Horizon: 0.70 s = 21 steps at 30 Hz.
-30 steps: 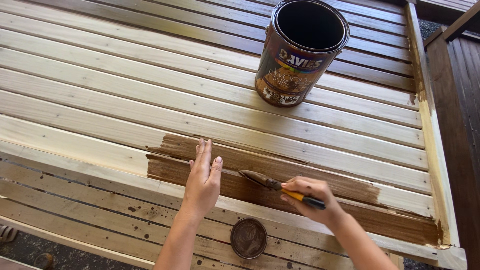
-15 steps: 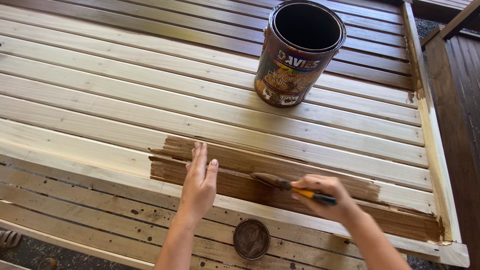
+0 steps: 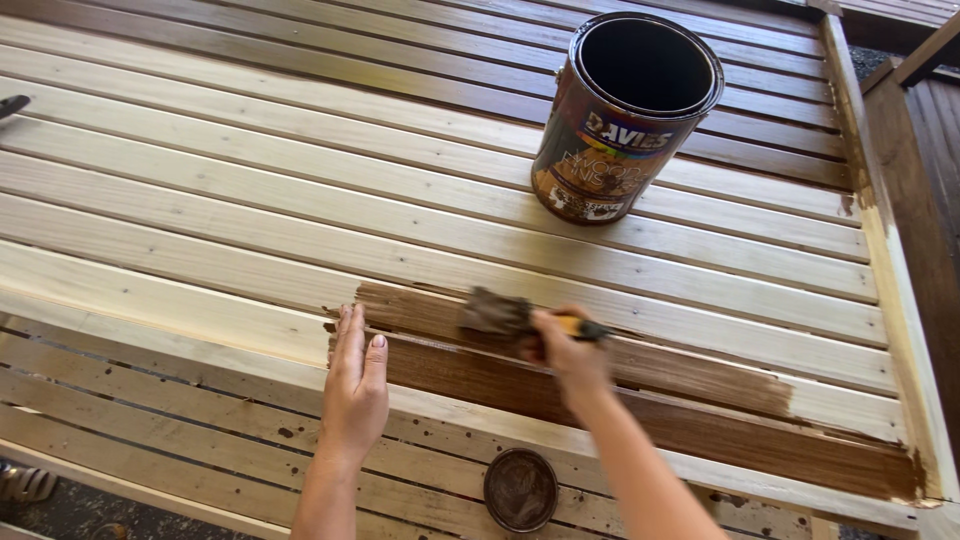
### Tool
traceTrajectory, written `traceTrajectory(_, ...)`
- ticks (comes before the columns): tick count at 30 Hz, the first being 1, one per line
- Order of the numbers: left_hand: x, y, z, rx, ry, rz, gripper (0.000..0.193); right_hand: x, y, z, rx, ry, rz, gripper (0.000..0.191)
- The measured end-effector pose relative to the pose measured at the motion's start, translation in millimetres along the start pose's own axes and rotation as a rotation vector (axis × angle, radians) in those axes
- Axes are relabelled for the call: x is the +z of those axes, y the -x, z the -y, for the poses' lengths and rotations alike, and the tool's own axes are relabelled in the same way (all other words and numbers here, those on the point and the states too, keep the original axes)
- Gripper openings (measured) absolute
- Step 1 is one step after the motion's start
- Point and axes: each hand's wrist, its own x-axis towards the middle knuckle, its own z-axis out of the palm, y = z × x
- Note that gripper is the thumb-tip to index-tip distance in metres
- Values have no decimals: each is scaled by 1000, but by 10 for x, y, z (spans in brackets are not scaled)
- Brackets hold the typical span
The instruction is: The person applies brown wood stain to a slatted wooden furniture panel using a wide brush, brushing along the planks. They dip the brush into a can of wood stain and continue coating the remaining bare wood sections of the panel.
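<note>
My right hand (image 3: 565,348) grips a paintbrush (image 3: 498,314) with a yellow and black handle; its bristles lie blurred on a brown-stained slat. My left hand (image 3: 355,385) rests flat, fingers together, on the pale edge board just left of the stained patch. The slatted wooden panel (image 3: 250,215) is mostly bare pale wood, with two near slats stained dark brown (image 3: 650,395) from the middle to the right end. An open stain can (image 3: 625,115) stands upright on the slats at the far right.
The can's round lid (image 3: 520,489) lies on the lower slats near me, below my right arm. The far slats at the top are dark stained. A raised frame board (image 3: 900,270) runs along the right edge. A dark object (image 3: 12,104) shows at the far left.
My right hand has drawn the brush leftward and up onto the upper stained slat. My left hand has stayed flat on the edge board. The camera view has shifted.
</note>
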Motion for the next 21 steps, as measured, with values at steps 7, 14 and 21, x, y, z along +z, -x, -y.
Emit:
traceTrajectory(7,-189,63,-56,12,-44,-22,66,1567,-165,58,-215,318,323,16)
traceTrajectory(14,-207,41,-105,6,-1,-64,66,619,-534,219,-433,-26,478,20)
traceTrajectory(21,-140,-42,-147,-124,3,65,68,-408,-412,524,9,229,371,34)
